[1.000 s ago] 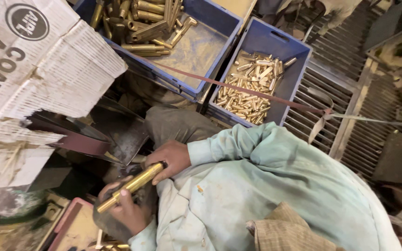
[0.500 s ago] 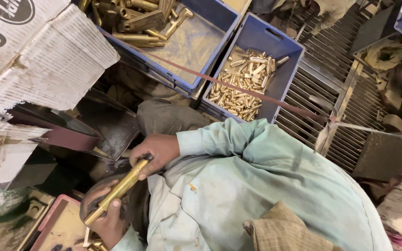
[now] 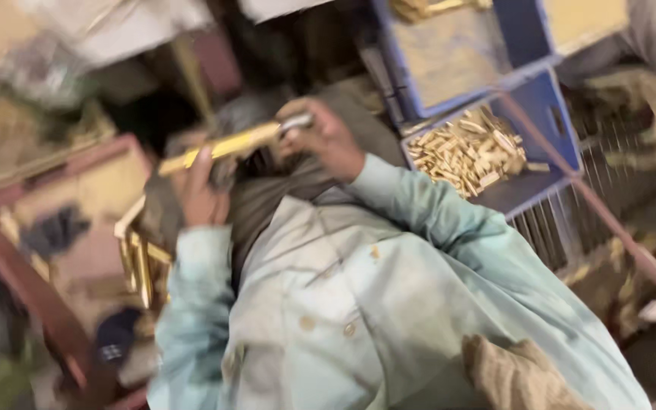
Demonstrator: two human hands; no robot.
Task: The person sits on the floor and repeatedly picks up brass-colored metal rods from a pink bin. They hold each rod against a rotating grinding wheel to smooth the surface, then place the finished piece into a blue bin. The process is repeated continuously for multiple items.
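Raised since before, brass rod (image 3: 222, 146) spans both hands' closed fingers (image 3: 200, 182).

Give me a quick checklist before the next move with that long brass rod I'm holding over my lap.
1. Both hands on the long brass rod: ok. The left hand grips near one end and the right hand near the other.
2. Rod clear of the blue plastic crate of short brass pieces: ok, the crate sits apart to the right.
3. Rod lying roughly level: ok, it tilts only a little.
4. How firm the grip is: cannot tell, the picture is blurred.
5. Red tray on the left free to take parts: cannot tell, its contents are blurred.
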